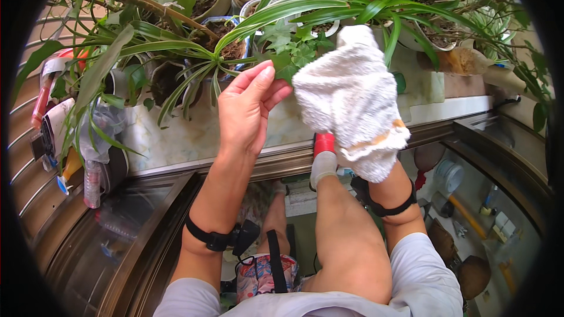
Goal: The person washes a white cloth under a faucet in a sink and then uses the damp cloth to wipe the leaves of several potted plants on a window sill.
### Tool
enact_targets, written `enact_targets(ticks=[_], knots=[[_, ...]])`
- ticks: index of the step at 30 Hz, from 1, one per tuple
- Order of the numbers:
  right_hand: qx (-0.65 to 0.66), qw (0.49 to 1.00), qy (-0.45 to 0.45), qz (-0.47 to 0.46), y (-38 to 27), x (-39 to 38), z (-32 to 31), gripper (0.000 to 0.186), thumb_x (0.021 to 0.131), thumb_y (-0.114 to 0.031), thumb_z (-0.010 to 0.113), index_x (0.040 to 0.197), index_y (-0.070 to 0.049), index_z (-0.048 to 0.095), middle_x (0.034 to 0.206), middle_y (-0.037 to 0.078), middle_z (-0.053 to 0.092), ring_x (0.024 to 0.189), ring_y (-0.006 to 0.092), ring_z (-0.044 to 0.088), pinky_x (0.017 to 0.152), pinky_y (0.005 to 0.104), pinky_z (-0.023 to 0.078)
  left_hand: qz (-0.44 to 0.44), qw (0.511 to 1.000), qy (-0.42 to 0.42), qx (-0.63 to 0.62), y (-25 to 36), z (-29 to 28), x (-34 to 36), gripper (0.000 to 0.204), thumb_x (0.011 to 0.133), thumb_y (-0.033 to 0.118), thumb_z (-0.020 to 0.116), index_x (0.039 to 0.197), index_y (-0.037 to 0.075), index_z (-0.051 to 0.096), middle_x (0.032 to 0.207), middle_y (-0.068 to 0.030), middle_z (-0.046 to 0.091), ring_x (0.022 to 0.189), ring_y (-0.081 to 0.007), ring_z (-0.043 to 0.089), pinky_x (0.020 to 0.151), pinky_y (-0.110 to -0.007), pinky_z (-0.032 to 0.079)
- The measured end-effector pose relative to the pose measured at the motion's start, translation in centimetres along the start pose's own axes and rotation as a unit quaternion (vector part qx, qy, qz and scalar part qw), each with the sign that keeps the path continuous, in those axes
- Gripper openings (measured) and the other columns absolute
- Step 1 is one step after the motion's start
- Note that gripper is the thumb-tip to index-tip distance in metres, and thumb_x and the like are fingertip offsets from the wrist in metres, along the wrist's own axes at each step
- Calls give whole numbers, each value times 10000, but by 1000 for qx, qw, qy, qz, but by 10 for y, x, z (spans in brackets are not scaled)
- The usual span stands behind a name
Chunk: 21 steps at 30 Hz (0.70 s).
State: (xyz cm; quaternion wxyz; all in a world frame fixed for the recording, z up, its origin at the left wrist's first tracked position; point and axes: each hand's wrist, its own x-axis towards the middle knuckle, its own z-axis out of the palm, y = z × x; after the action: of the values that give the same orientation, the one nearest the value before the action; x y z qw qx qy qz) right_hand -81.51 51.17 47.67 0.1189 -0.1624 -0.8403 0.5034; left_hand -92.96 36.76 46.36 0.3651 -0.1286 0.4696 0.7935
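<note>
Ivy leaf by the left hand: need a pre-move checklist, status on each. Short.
1. Left hand at the ivy leaf: ok, thumb and index finger are right by it.
2. Leaf firmly pinched: cannot tell, the contact is too small to judge.
3. White terry cloth over the right hand: ok, draped over it.
4. Right hand's grip: cannot tell, the cloth hides the fingers.
5. Cloth uniformly white: not ok, tan patches show toward its lower right; stain or something showing through is unclear.
6. Right foot firmly supported: cannot tell, it overlaps the window frame in this view.
</note>
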Motion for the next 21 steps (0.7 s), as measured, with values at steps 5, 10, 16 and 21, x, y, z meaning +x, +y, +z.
enact_targets(ticks=[5,10,16,21], knots=[[-91,994,-14,-63,5,12,17,506,848,-352,598,1285,-111,512,1268,101,541,1199,275,470,1051,404,326,-5,1000,20,-1,-6,0,-3,201,867,26,631,1061,-17,605,939,-98,660,809,-163,662,724,-284,574],[75,992,-57,82,16,17,11,527,884,-293,575,1353,-101,434,1331,88,496,1234,250,443,1078,366,302,-36,999,30,-18,-8,-2,-6,204,867,16,625,1067,-17,599,937,-100,658,823,-174,661,740,-301,576],[-115,986,-107,50,16,16,16,521,873,-325,592,1322,-91,469,1306,89,519,1230,237,449,1066,355,315,-49,997,35,-38,-7,-7,-4,226,872,10,614,1089,-43,578,988,-129,644,833,-215,662,783,-346,577],[95,991,62,76,4,1,5,537,877,-243,620,1305,-7,399,1061,96,618,919,193,626,756,279,520,-7,1000,-30,-5,-10,-11,-11,266,907,71,572,1151,-32,551,1122,-177,618,945,-239,651,878,-363,533]])
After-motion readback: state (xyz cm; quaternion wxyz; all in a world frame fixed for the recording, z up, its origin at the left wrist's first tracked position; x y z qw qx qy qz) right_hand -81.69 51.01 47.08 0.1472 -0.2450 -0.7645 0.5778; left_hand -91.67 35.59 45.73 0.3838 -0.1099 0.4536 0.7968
